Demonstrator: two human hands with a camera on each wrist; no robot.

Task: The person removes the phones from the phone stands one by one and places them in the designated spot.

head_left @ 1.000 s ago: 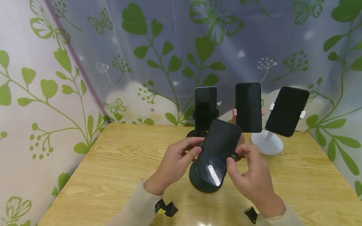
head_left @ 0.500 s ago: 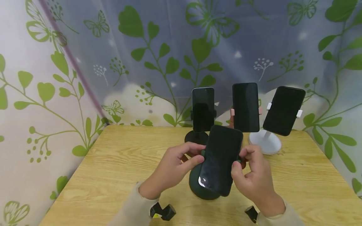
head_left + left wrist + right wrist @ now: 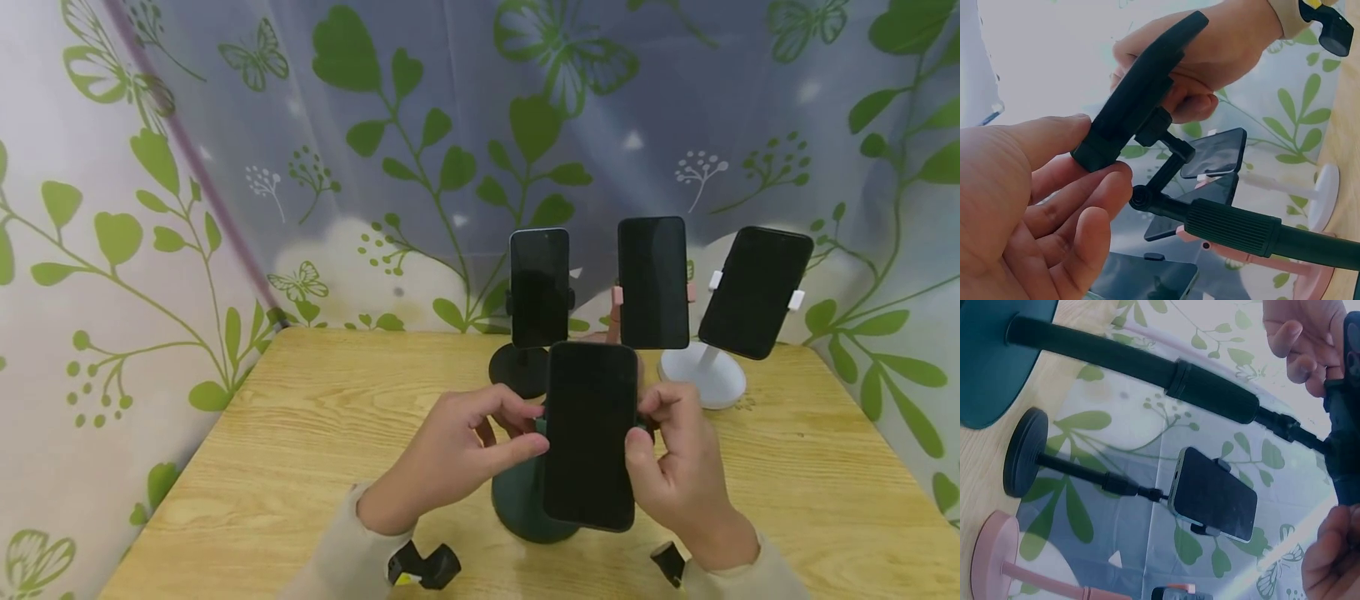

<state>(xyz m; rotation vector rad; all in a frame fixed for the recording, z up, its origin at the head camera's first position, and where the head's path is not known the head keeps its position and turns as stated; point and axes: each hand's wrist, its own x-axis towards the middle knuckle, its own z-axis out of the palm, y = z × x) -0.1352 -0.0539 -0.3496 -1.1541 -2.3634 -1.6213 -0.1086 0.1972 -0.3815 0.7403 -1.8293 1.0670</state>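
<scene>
A black smartphone (image 3: 591, 437) sits upright in the clamp of a dark green phone stand (image 3: 525, 504), its screen facing me. My left hand (image 3: 468, 446) pinches the stand's clamp at the phone's left edge; in the left wrist view the thumb (image 3: 1069, 134) lies on the clamp's end with the index finger behind it. On the opposite edge, my right hand (image 3: 678, 467) grips the clamp's other side, fingers curled and thumb along the phone's rim. The right wrist view shows the green stand's ribbed pole (image 3: 1216, 394) and jointed neck; the phone's front is hidden there.
Behind stand three more phones on stands: a black stand (image 3: 517, 372) at left, a pink one whose phone (image 3: 652, 283) is in the middle, and a white one (image 3: 703, 379) at right. A patterned curtain (image 3: 420, 167) backs the wooden table (image 3: 315, 417).
The phone has turned from leaning right to upright and come slightly lower and nearer, the stand's base shifting a little too. Both hands have stayed at its sides.
</scene>
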